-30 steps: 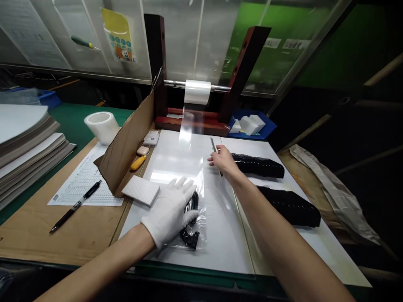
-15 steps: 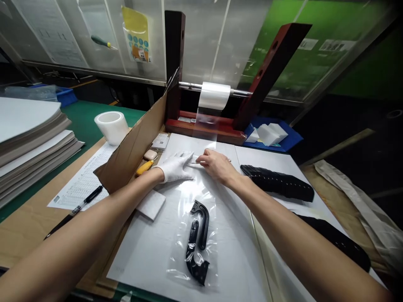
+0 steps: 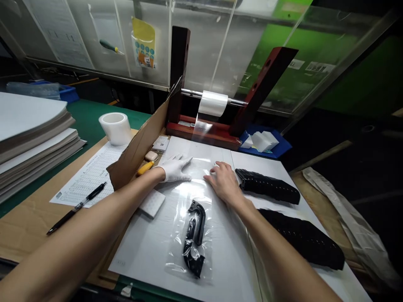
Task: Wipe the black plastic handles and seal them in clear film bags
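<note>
My left hand [image 3: 176, 168], in a white glove, lies flat with its fingers apart at the left edge of a strip of clear plastic film [image 3: 201, 165]. Across the strip, my bare right hand [image 3: 223, 179] rests at its right edge, thumb and fingers parted; nothing clearly shows in its grasp. Nearer me, two hook-shaped black parts lie side by side under shiny clear film, a longer lower black part [image 3: 189, 247] and an upper curved black part [image 3: 201, 224]. The film runs back to a roll [image 3: 213, 103] on a metal bar.
A dark red stand [image 3: 204, 134] holds the roll. Rows of black parts [image 3: 270, 186] lie to the right. Left are a cardboard divider [image 3: 141, 144], a yellow-handled tool [image 3: 145, 167], a white pad [image 3: 153, 203], a pen [image 3: 75, 207] and a white roll [image 3: 116, 128]. A blue tray [image 3: 281, 147] holds white blocks.
My right hand has opened from a pinch on a thin stick-like tool and moved slightly right and down. That tool no longer shows. My left hand stays on the film; the view has shifted slightly.
</note>
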Available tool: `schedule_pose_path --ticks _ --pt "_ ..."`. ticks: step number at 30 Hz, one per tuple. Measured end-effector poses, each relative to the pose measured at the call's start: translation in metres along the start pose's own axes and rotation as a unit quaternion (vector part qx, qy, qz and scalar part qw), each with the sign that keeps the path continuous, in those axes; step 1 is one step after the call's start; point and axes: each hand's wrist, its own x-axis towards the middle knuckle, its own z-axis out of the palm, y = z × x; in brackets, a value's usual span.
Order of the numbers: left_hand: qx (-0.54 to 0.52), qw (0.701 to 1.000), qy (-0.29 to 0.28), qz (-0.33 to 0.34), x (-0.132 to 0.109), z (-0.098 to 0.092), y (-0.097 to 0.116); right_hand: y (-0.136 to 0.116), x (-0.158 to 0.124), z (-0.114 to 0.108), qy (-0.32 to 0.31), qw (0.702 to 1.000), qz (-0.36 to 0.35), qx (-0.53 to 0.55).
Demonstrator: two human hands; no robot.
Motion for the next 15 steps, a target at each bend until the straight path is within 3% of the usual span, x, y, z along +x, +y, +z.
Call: schedule_pose_path --ticks 5,9,15 --pt "-0.031 0.999 0.008 0.007 -0.002 -0.003 0.000 -0.011 -0.028 0.005 0.036 0.985 -0.094 0.140" --pt "-0.088 0.995 0.012 0.041 -0.013 -0.007 0.013 -0.015 -0.049 0.004 0.094 0.963 -0.057 0.244" --pt "-0.158 0.983 0.039 0.089 -0.077 0.006 0.062 -0.044 -0.102 0.001 0.117 0.926 -0.032 0.358"
